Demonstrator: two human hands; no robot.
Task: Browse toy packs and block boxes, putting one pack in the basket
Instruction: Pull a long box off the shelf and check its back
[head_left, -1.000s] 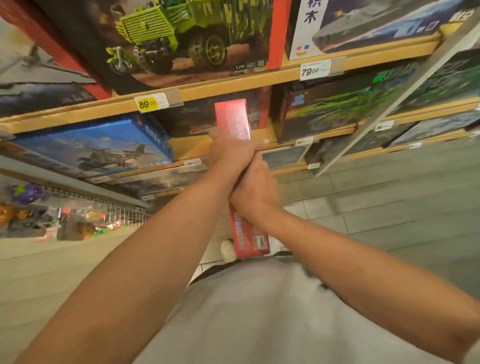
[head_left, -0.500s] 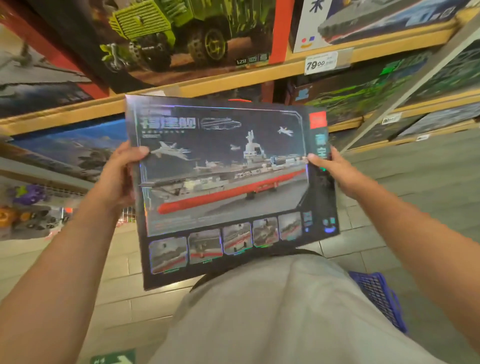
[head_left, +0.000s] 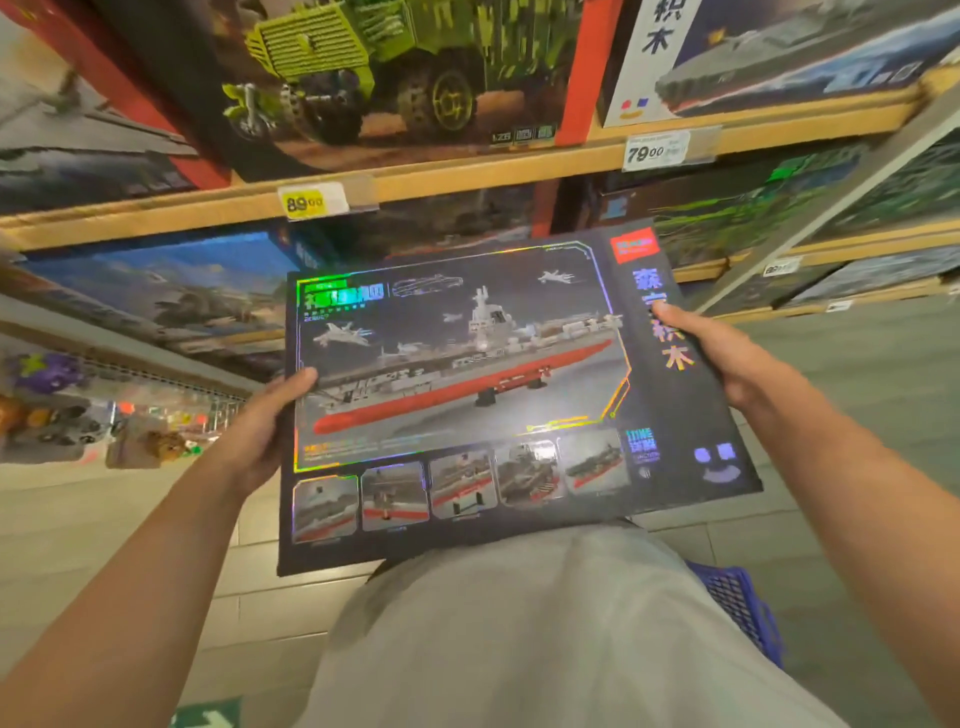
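Gripping the box (head_left: 498, 395) at its left edge, left hand (head_left: 260, 431), thumb over the front. Held flat, face up, above the lap, before the shelves (head_left: 467, 171). Clasping the right edge, right hand (head_left: 727, 358), thumb laid on top. Down right, on the floor, blue basket (head_left: 737, 608).

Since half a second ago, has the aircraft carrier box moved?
Yes. The aircraft carrier box shifted right and slightly down: its top edge, earlier reaching the shelf edge beside the 89.00 tag, now sits below it.
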